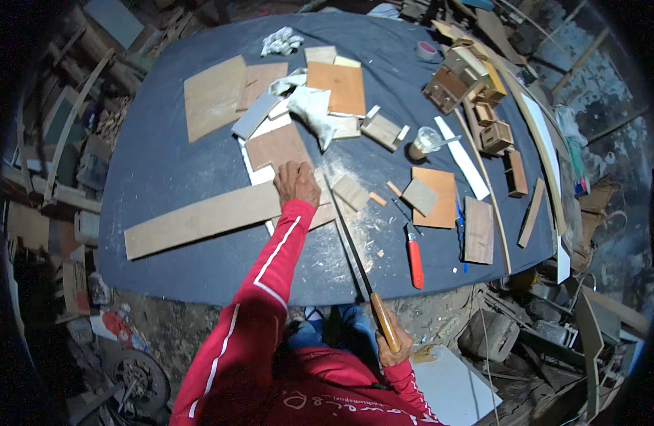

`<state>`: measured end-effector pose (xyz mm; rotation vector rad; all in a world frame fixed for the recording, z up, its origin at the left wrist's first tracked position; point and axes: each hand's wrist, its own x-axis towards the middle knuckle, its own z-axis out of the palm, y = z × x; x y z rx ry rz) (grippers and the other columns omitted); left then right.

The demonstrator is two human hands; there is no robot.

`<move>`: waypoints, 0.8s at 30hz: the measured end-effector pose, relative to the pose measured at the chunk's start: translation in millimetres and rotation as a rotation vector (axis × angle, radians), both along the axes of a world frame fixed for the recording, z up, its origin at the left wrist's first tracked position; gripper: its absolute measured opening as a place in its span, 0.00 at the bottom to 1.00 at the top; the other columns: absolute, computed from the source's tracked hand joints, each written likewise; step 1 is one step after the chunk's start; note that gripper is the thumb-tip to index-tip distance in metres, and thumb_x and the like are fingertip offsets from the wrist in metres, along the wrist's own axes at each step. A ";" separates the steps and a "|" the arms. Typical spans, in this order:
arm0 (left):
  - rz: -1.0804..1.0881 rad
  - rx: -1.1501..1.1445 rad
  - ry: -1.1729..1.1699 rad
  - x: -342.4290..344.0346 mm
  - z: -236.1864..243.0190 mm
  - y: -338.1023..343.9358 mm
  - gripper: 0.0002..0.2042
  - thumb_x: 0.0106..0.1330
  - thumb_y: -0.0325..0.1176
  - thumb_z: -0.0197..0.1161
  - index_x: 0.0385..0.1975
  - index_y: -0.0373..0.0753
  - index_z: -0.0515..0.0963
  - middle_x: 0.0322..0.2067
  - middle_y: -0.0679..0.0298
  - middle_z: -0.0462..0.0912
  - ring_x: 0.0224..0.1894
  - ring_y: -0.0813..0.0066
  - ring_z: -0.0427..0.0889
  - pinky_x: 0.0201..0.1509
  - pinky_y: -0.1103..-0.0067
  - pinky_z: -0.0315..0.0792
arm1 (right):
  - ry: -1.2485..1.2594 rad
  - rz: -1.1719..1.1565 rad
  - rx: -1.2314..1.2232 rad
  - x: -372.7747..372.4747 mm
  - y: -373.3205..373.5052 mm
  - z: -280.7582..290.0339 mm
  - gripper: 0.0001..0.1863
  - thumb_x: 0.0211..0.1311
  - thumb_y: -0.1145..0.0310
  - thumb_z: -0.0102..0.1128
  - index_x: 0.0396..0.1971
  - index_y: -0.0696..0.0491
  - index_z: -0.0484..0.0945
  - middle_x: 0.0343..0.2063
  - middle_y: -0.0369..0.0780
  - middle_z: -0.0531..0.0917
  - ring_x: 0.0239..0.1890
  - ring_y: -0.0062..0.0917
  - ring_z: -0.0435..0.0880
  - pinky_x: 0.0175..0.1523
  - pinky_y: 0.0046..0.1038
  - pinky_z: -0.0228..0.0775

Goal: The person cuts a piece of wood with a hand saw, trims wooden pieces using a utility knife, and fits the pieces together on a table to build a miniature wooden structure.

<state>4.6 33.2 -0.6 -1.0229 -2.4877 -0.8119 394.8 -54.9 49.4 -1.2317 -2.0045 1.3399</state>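
My left hand (296, 183), fingers curled, holds down the right end of a long pale board (195, 220), which lies on stacked panels (274, 148) with brown and white faces. My right hand (393, 341) grips the wooden handle (384, 319) of a long, narrow dark blade (352, 248), probably a saw, slanting up past the board's end just right of my left hand. Pale dust lies around the blade. Beside it are a small square offcut (350, 192), a red-handled cutter (414, 259) and an orange panel (440, 192) with a smaller square on it.
The dark-covered table (156, 163) also bears white rags (313, 113), loose panels (213, 96), a plastic cup (423, 144), a tape roll (426, 51) and small wooden boxes (494, 138). Long strips (537, 142) line the right edge. Cluttered scrap wood and containers (489, 334) surround the table.
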 end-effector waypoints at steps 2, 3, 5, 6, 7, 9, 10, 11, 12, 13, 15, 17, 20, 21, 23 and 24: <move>0.006 -0.014 -0.041 -3.4 -4.0 -0.4 0.04 0.59 0.31 0.58 0.31 0.41 0.76 0.36 0.57 0.71 0.46 0.55 0.69 0.51 0.61 0.63 | 0.029 -0.018 0.048 -3.0 10.3 6.3 0.28 0.48 0.79 0.59 0.55 0.59 0.76 0.45 0.49 0.83 0.43 0.34 0.87 0.48 0.27 0.76; -0.010 -0.007 -0.032 -3.4 -6.3 -0.8 0.04 0.59 0.31 0.58 0.31 0.41 0.76 0.36 0.57 0.71 0.46 0.55 0.69 0.51 0.61 0.63 | 0.038 -0.027 0.079 -0.1 11.5 12.0 0.28 0.48 0.78 0.59 0.55 0.59 0.75 0.44 0.48 0.84 0.42 0.34 0.87 0.47 0.27 0.76; 0.011 0.026 -0.032 -6.0 -6.4 -0.5 0.05 0.59 0.32 0.59 0.32 0.41 0.77 0.36 0.58 0.72 0.47 0.56 0.69 0.51 0.61 0.63 | 0.046 -0.029 0.134 8.7 15.4 21.4 0.29 0.50 0.78 0.60 0.58 0.57 0.74 0.41 0.47 0.85 0.39 0.25 0.85 0.46 0.24 0.74; 0.027 -0.030 -0.067 -5.7 -4.4 -0.8 0.07 0.60 0.33 0.60 0.35 0.42 0.77 0.38 0.59 0.73 0.48 0.58 0.69 0.53 0.62 0.63 | 0.073 -0.066 0.154 12.7 16.3 25.0 0.29 0.50 0.78 0.60 0.57 0.57 0.75 0.41 0.47 0.85 0.39 0.25 0.86 0.45 0.24 0.74; 0.018 -0.021 -0.058 -5.6 -2.3 0.7 0.07 0.60 0.33 0.60 0.35 0.42 0.77 0.38 0.59 0.73 0.48 0.58 0.69 0.53 0.62 0.63 | 0.102 -0.101 0.175 15.6 18.2 29.7 0.29 0.49 0.79 0.60 0.57 0.56 0.75 0.41 0.47 0.85 0.39 0.25 0.86 0.45 0.25 0.75; 0.041 -0.038 -0.166 -6.2 1.6 4.1 0.09 0.61 0.36 0.61 0.38 0.43 0.77 0.40 0.60 0.74 0.50 0.58 0.69 0.54 0.63 0.62 | 0.048 -0.133 0.144 21.0 25.1 37.7 0.29 0.49 0.79 0.60 0.57 0.55 0.75 0.41 0.48 0.85 0.39 0.27 0.86 0.45 0.26 0.75; 0.029 -0.069 -0.207 -7.6 3.6 3.3 0.12 0.61 0.38 0.62 0.41 0.42 0.77 0.42 0.59 0.74 0.52 0.58 0.69 0.55 0.63 0.62 | 0.047 -0.140 0.230 22.1 29.4 36.9 0.29 0.49 0.79 0.59 0.57 0.55 0.75 0.43 0.49 0.84 0.39 0.31 0.87 0.43 0.26 0.76; 0.022 -0.062 -0.197 -7.1 4.7 2.8 0.12 0.61 0.38 0.62 0.41 0.42 0.77 0.42 0.59 0.74 0.52 0.58 0.69 0.55 0.63 0.62 | 0.046 -0.146 0.316 23.4 34.3 35.4 0.30 0.49 0.80 0.57 0.57 0.55 0.74 0.45 0.49 0.84 0.39 0.35 0.88 0.42 0.26 0.77; 0.030 -0.073 -0.187 -6.6 6.7 2.7 0.13 0.60 0.38 0.63 0.42 0.42 0.76 0.43 0.58 0.73 0.52 0.57 0.68 0.56 0.62 0.61 | -0.001 -0.126 0.342 26.5 39.0 31.0 0.31 0.48 0.81 0.56 0.58 0.54 0.74 0.46 0.50 0.83 0.36 0.38 0.88 0.38 0.28 0.77; 0.039 -0.083 -0.177 -5.9 8.6 2.8 0.14 0.59 0.39 0.64 0.43 0.42 0.76 0.43 0.57 0.73 0.53 0.57 0.68 0.57 0.61 0.61 | 0.010 -0.131 0.349 27.5 44.7 27.0 0.31 0.48 0.81 0.56 0.58 0.54 0.74 0.46 0.50 0.83 0.36 0.38 0.88 0.38 0.28 0.77; 0.001 -0.097 -0.121 1.8 17.9 8.1 0.17 0.57 0.38 0.65 0.45 0.41 0.75 0.45 0.55 0.72 0.53 0.56 0.68 0.58 0.59 0.60 | -0.126 -0.101 0.535 29.5 57.9 18.0 0.33 0.47 0.80 0.58 0.59 0.52 0.73 0.41 0.48 0.85 0.28 0.36 0.86 0.35 0.29 0.77; -0.379 -0.114 -0.016 16.5 35.4 16.4 0.21 0.54 0.37 0.67 0.48 0.39 0.75 0.48 0.53 0.72 0.55 0.53 0.67 0.60 0.60 0.59 | -0.129 -0.093 0.638 32.5 76.4 11.2 0.36 0.42 0.79 0.57 0.59 0.49 0.74 0.25 0.45 0.83 0.21 0.37 0.81 0.29 0.34 0.73; -0.642 -0.585 0.167 33.1 42.9 29.9 0.27 0.54 0.33 0.64 0.57 0.43 0.69 0.56 0.55 0.68 0.62 0.53 0.64 0.63 0.53 0.59 | -0.191 0.033 0.830 34.4 107.5 6.3 0.40 0.37 0.77 0.60 0.61 0.46 0.72 0.16 0.41 0.74 0.18 0.36 0.77 0.27 0.36 0.70; -0.632 -0.584 0.176 30.5 32.2 29.3 0.27 0.54 0.33 0.64 0.57 0.43 0.69 0.56 0.55 0.68 0.62 0.53 0.64 0.63 0.53 0.59 | -0.179 0.035 0.835 34.3 115.8 4.0 0.40 0.37 0.77 0.60 0.61 0.46 0.72 0.16 0.41 0.74 0.18 0.36 0.77 0.27 0.36 0.70; -0.674 -0.636 0.256 23.2 7.5 34.1 0.26 0.58 0.33 0.60 0.59 0.47 0.67 0.57 0.59 0.69 0.63 0.54 0.63 0.64 0.51 0.59 | -0.187 0.125 0.833 32.4 131.4 2.7 0.44 0.34 0.77 0.63 0.62 0.45 0.70 0.17 0.41 0.75 0.20 0.35 0.78 0.28 0.36 0.69; -0.705 -0.767 0.179 26.4 17.6 38.9 0.22 0.61 0.32 0.57 0.58 0.47 0.68 0.56 0.60 0.69 0.63 0.56 0.64 0.64 0.49 0.59 | -0.277 0.114 0.777 31.0 131.7 10.1 0.39 0.39 0.79 0.59 0.61 0.48 0.72 0.19 0.43 0.77 0.22 0.39 0.80 0.32 0.36 0.72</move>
